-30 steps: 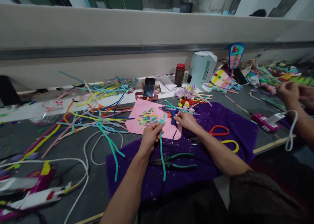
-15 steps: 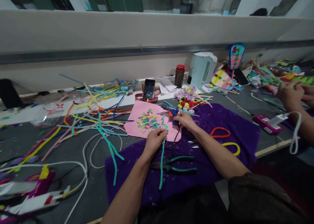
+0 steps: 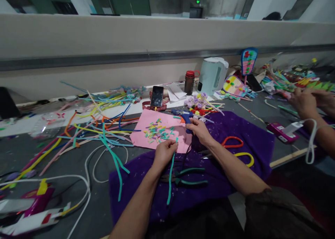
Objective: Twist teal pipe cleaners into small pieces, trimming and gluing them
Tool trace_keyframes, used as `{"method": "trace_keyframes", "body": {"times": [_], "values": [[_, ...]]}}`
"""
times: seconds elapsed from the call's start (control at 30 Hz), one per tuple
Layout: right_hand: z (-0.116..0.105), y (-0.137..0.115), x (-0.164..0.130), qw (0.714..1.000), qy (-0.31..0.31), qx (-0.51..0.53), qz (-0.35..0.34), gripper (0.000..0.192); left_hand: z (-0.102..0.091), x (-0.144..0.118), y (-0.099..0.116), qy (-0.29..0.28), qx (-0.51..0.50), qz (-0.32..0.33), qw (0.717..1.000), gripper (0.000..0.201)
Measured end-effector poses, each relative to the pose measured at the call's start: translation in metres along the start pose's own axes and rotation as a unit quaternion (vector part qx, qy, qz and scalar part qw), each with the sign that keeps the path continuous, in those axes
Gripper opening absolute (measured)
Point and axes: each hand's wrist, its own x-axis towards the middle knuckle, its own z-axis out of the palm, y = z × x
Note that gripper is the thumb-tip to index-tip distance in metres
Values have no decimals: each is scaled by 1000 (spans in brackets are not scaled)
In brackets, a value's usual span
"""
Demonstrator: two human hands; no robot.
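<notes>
Pinching a teal pipe cleaner (image 3: 170,172) near its top end, the left hand (image 3: 164,152) is closed round it w/ fingertips at the near edge of the pink sheet (image 3: 146,132); the stem hangs down toward the person over the purple cloth (image 3: 235,127). Right hand (image 3: 198,128) is wrapped round the handle of a blue glue gun (image 3: 186,119), nozzle pointing left over the pink sheet, its dark cord running down across the cloth. Glue gun tip and pipe-cleaner tip are near each other but apart.

On the pink sheet: a scatter of short cut bits (image 3: 158,130) in green, yellow, pink, teal. Just below the left hand, green-handled pliers (image 3: 187,176) lie on the cloth, touching or crossing the teal stem, can't tell which. Right of the forearm, 1 red loop (image 3: 233,141) and 1 yellow loop (image 3: 246,156) lie on the cloth.

Further out: a tangle of long pipe cleaners (image 3: 99,127) to the left, white cable (image 3: 86,183) curling near them, small made flowers (image 3: 199,104) behind the glue gun, a phone (image 3: 157,96) propped up, red-capped bottle (image 3: 189,82), white kettle (image 3: 212,74). Far right, another person's hands (image 3: 309,101) work on sth at the table edge. No readable writing or brand anywhere; labels too blurred.
</notes>
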Motion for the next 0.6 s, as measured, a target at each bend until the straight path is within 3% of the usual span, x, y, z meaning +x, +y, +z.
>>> {"method": "trace_keyframes", "body": {"times": [0.3,0.47,0.6], "values": [[13,-8,-17,978,-99,171,71,18,-1,-1,4,-28,-42,0,999,23],[17,-17,-25,963,-131,215,101,27,-4,0,6,-29,-188,-78,979,29],[13,-26,-32,963,-122,214,112,25,-16,2,6,26,-322,-115,939,35]]}}
